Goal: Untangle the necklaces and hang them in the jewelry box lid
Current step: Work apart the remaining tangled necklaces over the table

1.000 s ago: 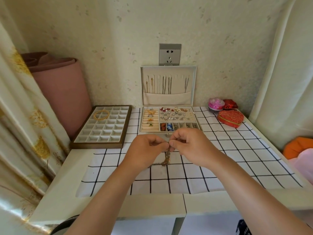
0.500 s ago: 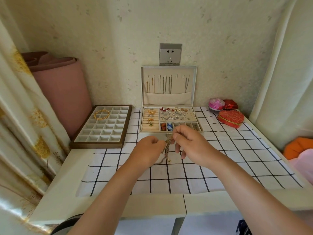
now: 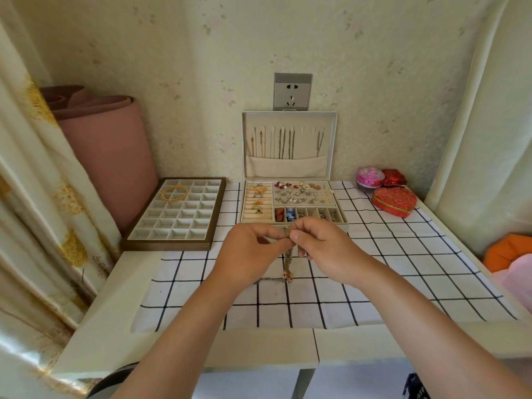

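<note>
Left hand [image 3: 247,250] and right hand [image 3: 324,249] pinch tangled necklaces [image 3: 288,263] (tail on checked cloth [image 3: 388,272]); jewelry box [image 3: 243,197] edge at 12 o'clock, bare cloth at 6

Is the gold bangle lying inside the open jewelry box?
No, the gold bangle lies on the brown compartment tray, which sits to the left of the jewelry box.

The upright jewelry box lid [image 3: 288,167] is fronted by the open jewelry box base [image 3: 242,203]. Flanking passages are bounded by a compartment tray [image 3: 167,245] leftward and a heart-shaped box [image 3: 393,201] rightward.
</note>
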Demonstrator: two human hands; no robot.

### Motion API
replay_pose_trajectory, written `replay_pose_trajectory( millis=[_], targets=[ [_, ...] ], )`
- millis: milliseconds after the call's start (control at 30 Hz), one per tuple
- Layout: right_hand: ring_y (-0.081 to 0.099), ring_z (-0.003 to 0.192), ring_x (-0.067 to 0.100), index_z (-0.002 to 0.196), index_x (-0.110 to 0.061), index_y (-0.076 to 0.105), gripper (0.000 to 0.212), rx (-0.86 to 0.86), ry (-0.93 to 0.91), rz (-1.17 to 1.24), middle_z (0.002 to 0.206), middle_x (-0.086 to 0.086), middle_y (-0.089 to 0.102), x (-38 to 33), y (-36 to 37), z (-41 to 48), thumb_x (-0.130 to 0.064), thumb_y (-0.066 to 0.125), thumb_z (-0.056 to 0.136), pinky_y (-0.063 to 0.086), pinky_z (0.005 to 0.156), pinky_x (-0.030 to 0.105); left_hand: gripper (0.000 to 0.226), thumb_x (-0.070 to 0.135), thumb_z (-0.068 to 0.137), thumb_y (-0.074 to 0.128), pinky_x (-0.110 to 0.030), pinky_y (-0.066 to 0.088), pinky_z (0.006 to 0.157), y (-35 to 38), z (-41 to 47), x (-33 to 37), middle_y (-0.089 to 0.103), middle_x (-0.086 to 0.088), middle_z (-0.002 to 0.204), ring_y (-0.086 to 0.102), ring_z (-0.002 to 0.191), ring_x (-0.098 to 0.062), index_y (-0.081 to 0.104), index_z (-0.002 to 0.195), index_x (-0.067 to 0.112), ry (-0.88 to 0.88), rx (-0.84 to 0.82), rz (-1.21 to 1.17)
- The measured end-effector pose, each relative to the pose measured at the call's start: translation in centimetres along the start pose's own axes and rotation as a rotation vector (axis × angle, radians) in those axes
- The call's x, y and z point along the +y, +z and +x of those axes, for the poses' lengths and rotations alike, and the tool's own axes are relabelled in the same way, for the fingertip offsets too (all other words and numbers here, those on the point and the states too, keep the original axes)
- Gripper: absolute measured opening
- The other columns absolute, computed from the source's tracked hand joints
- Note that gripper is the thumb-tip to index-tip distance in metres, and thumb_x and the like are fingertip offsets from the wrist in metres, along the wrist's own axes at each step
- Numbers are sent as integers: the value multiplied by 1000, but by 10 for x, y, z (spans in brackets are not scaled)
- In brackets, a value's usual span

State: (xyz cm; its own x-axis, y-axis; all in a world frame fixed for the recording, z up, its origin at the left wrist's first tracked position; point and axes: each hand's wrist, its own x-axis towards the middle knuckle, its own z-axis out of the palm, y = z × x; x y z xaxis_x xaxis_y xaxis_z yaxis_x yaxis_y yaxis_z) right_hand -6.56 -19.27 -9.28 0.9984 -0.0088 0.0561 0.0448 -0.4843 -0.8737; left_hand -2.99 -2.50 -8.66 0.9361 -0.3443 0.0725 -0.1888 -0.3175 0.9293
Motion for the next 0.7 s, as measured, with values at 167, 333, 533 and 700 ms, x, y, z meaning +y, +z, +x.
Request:
replay_pose_trajectory(
  millis=[167,333,533,700],
  targets=[
    [49,70,9,91,-26,54,15,-75,-73,-318,79,-7,55,-2,2,-6,-25,46,104,44,67,31,10,31,87,63,-28,48,73,-1,0,1,69,7,84,60,77,-8,71,82,27,11,-60,308],
    [45,68,8,89,-29,46,14,-122,-74,-413,80,-9,51,-6,3,-8,-24,47,101,41,65,28,21,15,86,52,-28,33,63,-4,12,11,52,0,72,42,64,-14,54,66,13,-349,-190,186],
    [58,84,26,99,-19,53,17,-137,-5,-301,93,8,63,-10,4,-8,-27,38,103,49,77,41,46,28,92,58,-29,45,88,-13,5,7,55,1,68,54,73,-13,45,48,23,-160,-200,-120],
    [63,97,31,106,-15,55,25,-174,56,-291,100,14,66,-6,6,-8,-28,34,103,50,92,50,42,27,99,55,-29,37,64,-11,10,2,38,8,54,37,54,-12,51,58,20,-159,-175,-104]
  ],
)
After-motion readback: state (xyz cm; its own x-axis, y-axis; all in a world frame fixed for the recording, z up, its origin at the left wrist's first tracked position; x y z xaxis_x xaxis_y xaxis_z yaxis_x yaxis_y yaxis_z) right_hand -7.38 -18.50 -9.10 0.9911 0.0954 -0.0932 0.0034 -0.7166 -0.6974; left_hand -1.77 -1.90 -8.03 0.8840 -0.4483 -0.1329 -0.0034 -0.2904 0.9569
